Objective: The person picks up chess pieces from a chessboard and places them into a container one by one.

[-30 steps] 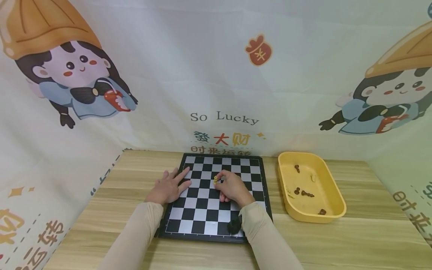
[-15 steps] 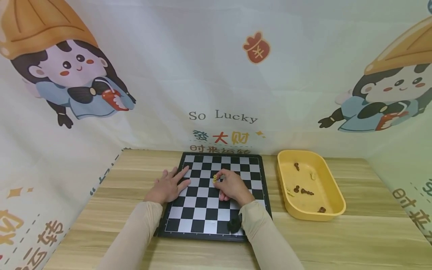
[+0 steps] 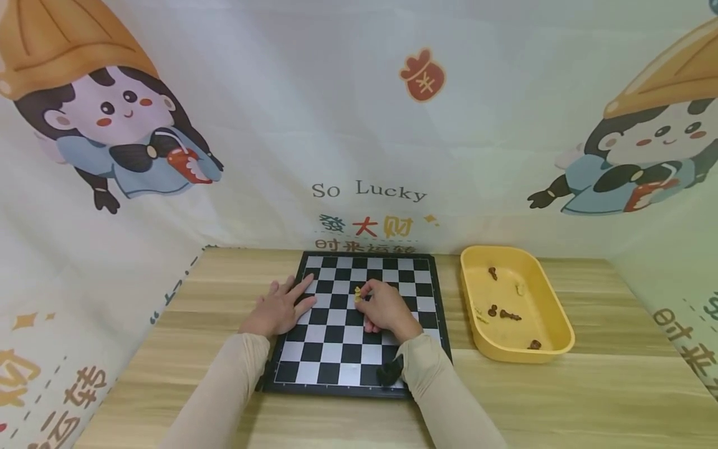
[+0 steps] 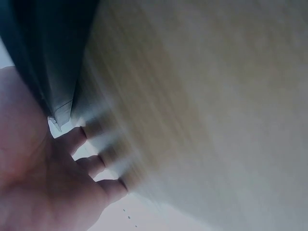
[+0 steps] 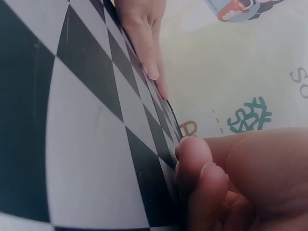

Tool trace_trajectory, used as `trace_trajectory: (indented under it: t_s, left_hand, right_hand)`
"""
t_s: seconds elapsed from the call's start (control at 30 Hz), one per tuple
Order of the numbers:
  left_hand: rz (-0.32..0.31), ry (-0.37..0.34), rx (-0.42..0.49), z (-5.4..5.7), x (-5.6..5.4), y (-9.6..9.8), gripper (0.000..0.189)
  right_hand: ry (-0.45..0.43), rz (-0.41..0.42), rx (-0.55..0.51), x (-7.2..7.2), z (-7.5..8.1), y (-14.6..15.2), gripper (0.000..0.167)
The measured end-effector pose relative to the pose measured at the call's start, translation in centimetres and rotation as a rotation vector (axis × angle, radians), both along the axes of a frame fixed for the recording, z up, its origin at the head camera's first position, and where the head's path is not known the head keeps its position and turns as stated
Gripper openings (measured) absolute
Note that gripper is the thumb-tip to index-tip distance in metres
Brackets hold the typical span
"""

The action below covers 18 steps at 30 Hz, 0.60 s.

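A black-and-white chessboard (image 3: pixel 343 354) lies on the wooden table. At its left edge my left hand (image 3: pixel 276 312) rests with fingers spread, thumb and index reaching over the border squares. The left wrist view shows that hand (image 4: pixel 62 178) beside the board's dark side (image 4: pixel 48 53), close to the tabletop. Near the middle of the board, my right hand (image 3: pixel 387 307) pinches a small yellow chess piece (image 3: pixel 358 293) between thumb and index finger. In the right wrist view the curled fingers of that hand (image 5: pixel 207 178) stand close to the squares, and the piece is hidden there.
Right of the board stands a yellow plastic tray (image 3: pixel 552 312) holding several brown and pale yellow chess pieces. A black object (image 3: pixel 389 371) at the right wrist overlaps the board's near right corner. A printed cloth (image 3: pixel 370 125) hangs behind the table.
The head view has shifted slightly, so the scene sits a little higher. Both hands keep their places on the board, and the right still pinches the yellow chess piece.
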<state>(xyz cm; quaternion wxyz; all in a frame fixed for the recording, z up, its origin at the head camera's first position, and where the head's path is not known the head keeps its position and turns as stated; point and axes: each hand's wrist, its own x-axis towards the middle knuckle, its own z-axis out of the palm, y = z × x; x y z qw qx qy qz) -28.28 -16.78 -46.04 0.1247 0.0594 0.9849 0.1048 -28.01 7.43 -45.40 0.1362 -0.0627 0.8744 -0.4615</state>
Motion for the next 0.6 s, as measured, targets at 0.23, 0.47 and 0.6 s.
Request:
trace_trajectory:
  t_s: [0.23,0.47,0.6]
  left_hand:
    - [-0.004,-0.001,-0.012,0.0,-0.1,0.0,0.065]
    - [-0.006,0.011,-0.024,0.0,-0.3,0.1,0.066]
    - [-0.009,0.005,-0.027,0.2,-0.2,0.2,0.066]
  right_hand:
    - [0.039,-0.01,-0.001,0.4,0.4,0.1,0.018]
    - [0.109,-0.042,-0.005,1.2,1.0,0.5,0.022]
    - [0.125,-0.067,-0.012,1.7,1.7,0.8,0.023]
